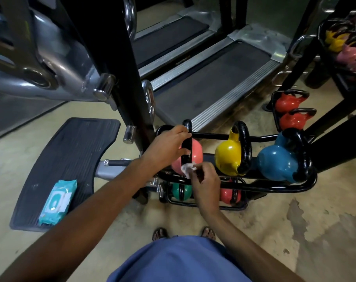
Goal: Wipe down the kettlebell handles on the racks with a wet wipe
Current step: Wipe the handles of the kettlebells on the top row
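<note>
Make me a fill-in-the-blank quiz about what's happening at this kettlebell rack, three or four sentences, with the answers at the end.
The left hand grips the pink kettlebell's black ____.
The wet wipe pinched by the right hand is coloured ____.
The middle kettlebell, between the pink one and the blue kettlebell, is ____.
The wipes pack lies to the person's ____.
Missing words: handle; white; yellow; left.
</note>
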{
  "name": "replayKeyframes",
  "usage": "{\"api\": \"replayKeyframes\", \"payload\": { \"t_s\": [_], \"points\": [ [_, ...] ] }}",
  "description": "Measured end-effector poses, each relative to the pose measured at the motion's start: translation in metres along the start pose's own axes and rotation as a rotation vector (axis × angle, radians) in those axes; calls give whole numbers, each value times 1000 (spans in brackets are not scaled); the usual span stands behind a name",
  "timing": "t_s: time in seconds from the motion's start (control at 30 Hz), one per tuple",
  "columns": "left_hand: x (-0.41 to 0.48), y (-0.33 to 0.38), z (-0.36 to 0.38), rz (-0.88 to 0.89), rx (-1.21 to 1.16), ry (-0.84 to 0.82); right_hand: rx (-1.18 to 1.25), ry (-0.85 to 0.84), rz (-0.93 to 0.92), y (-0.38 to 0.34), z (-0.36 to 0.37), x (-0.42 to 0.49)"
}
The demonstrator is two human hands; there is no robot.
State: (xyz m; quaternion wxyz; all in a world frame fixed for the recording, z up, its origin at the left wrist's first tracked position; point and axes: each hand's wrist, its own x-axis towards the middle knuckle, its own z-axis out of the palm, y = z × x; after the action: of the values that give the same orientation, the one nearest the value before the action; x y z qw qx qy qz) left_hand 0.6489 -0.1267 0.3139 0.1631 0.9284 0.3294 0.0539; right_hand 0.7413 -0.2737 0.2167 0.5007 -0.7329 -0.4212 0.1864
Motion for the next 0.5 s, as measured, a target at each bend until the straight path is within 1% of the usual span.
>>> {"api": "replayKeyframes", "payload": {
  "t_s": [0.13,0.2,0.27,0.3,0.33,0.43,0.5],
  "points": [
    [5,1,-6,7,26,-32,-259,-95,-430,11,9,-3],
    [6,2,-7,7,40,-34,-331,-91,-550,12,9,3],
    [7,3,-7,4,47,-27,-360,-66,-610,9,6,7],
    [7,3,-7,3,50,-24,-356,-49,-603,9,4,8],
    [7,3,-7,4,56,-23,-334,-30,-557,8,3,7],
    [7,3,-7,12,67,-27,-169,55,-273,5,2,0],
    [6,2,-7,22,72,-30,-54,62,-108,1,0,2]
  ]
}}
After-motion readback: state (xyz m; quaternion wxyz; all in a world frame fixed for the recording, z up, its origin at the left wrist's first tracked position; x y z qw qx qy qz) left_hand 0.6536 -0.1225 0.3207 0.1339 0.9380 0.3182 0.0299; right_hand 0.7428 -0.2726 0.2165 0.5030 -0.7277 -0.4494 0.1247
